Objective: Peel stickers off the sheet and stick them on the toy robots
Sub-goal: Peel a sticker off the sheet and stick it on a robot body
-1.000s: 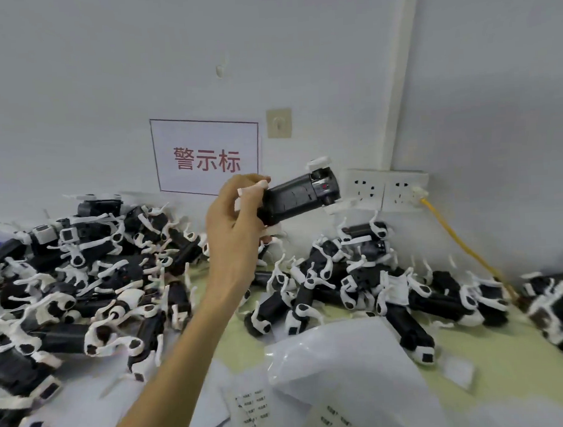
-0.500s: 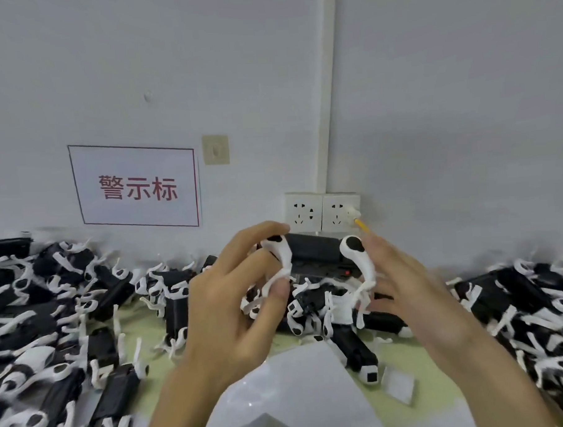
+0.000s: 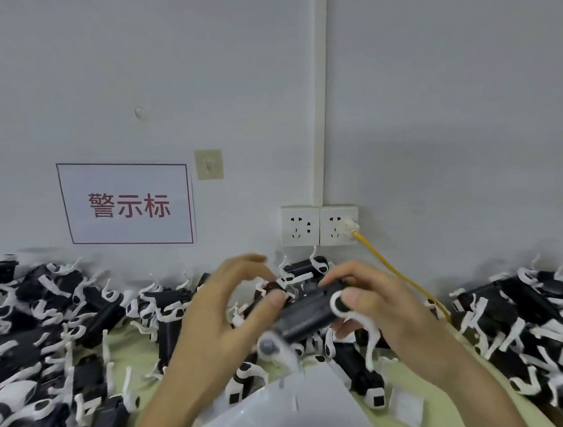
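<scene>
I hold one black toy robot (image 3: pixel 305 315) with white legs in front of me, above the table. My right hand (image 3: pixel 378 309) grips its right end, thumb on a white leg joint. My left hand (image 3: pixel 220 316) touches its left end with thumb and curled fingers; the robot's left part is blurred. A glossy white sheet (image 3: pixel 292 406) lies below the hands at the bottom centre. No sticker can be made out on my fingers.
Piles of black-and-white toy robots lie at the left (image 3: pixel 47 336), against the wall in the middle (image 3: pixel 308 267) and at the right (image 3: pixel 530 318). A yellow cable (image 3: pixel 395 273) runs from the wall socket (image 3: pixel 338 225). A small white backing square (image 3: pixel 406 408) lies on the green table (image 3: pixel 131 342).
The left hand brought the robot down from in front of the wall sign. The right hand came in and took its right end. The robot now lies lower and is turning between both hands.
</scene>
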Demonstrator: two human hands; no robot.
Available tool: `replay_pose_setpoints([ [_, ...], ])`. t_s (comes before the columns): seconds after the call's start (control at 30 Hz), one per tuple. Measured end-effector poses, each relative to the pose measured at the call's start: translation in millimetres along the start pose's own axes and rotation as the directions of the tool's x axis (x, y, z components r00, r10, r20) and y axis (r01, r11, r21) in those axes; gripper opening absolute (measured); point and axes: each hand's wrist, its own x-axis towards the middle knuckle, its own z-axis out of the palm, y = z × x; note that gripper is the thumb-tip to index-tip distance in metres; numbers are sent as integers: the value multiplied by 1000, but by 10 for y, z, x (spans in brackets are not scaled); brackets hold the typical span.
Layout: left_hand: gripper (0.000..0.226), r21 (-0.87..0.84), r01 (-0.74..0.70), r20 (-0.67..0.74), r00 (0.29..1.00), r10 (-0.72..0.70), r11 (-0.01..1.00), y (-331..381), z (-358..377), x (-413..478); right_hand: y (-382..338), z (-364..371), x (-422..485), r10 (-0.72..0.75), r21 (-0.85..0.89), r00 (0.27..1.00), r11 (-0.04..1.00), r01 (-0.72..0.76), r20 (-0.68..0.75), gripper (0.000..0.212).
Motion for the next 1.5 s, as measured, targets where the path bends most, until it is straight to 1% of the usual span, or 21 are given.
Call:
replay_pose_setpoints([
  [0.03, 40, -51, 59, 174, 984, -49, 997, -11, -3, 1, 7, 31, -11, -12, -24, 998, 1000, 14, 68, 38],
  [0.1, 46, -207, 247, 523, 846, -107, 947, -14, 4, -7, 23, 103, -17, -28, -70, 991, 997, 37, 133, 36],
  [0.13, 50, -250, 328, 624, 774, -107, 911, -22, -3, -15, 24, 135, -17, -32, -96, 991, 994, 45, 131, 36],
  [0.17, 54, -267, 373, 669, 735, -108, 888, -36, -18, -21, 31, 161, -13, -32, -110, 992, 993, 46, 124, 38],
  [0.23, 57, -277, 407, 638, 755, -150, 871, -87, -51, -10, 63, 200, -3, -6, -100, 996, 995, 15, 92, 46],
  [0.33, 49, -279, 406, 465, 850, -248, 870, -167, -65, 34, 125, 175, 15, 80, -168, 997, 983, -76, 19, 66],
  [0.4, 49, -296, 424, 277, 896, -348, 856, -242, -70, 67, 117, 107, 1, 222, -290, 967, 941, -178, 127, 60],
  [0.47, 54, -368, 456, 131, 888, -440, 810, -303, -107, 91, 91, 64, -37, 392, -420, 866, 874, -246, 309, 55],
  [0.53, 51, -419, 469, 65, 870, -489, 777, -345, -173, 98, 89, 107, -73, 486, -501, 760, 830, -246, 432, 54],
  [0.63, 38, -439, 473, 56, 863, -503, 764, -366, -254, 97, 72, 275, -102, 470, -521, 661, 842, -139, 585, 57],
  [0.7, 39, -438, 470, 61, 866, -496, 766, -373, -283, 89, 100, 398, -110, 434, -520, 617, 853, -47, 656, 46],
  [0.77, 43, -431, 464, 53, 869, -492, 774, -367, -296, 83, 163, 523, -124, 413, -546, 638, 837, 14, 650, 34],
  [0.87, 47, -438, 471, 89, 870, -484, 766, -330, -317, 77, 275, 686, -131, 379, -628, 662, 758, 179, 646, 16],
  [0.9, 51, -429, 479, 115, 870, -480, 766, -323, -326, 74, 274, 693, -119, 372, -629, 673, 757, 179, 639, 7],
  [0.93, 55, -407, 489, 144, 868, -475, 771, -323, -343, 68, 253, 662, -94, 361, -617, 699, 773, 146, 618, 6],
  [1.0, 60, -328, 500, 213, 866, -453, 801, -339, -384, 55, 204, 523, -40, 327, -573, 784, 818, 44, 527, 17],
  [1.07, 53, -251, 475, 325, 862, -389, 843, -324, -407, 39, 193, 368, 0, 279, -486, 891, 870, -77, 359, 17],
  [1.13, 43, -207, 438, 442, 840, -316, 875, -277, -408, 21, 206, 257, 22, 230, -391, 956, 909, -143, 185, 12],
  [1.2, 29, -190, 416, 525, 808, -266, 889, -246, -387, 13, 211, 201, 30, 196, -324, 978, 932, -163, 70, 9],
  [1.27, 28, -173, 404, 585, 776, -236, 898, -221, -336, -2, 206, 171, 39, 169, -270, 986, 949, -163, -2, 8],
  [1.5, 30, -163, 417, 544, 794, -271, 894, -221, -205, -12, 192, 211, 43, 71, -256, 996, 963, -82, -51, 19],
])
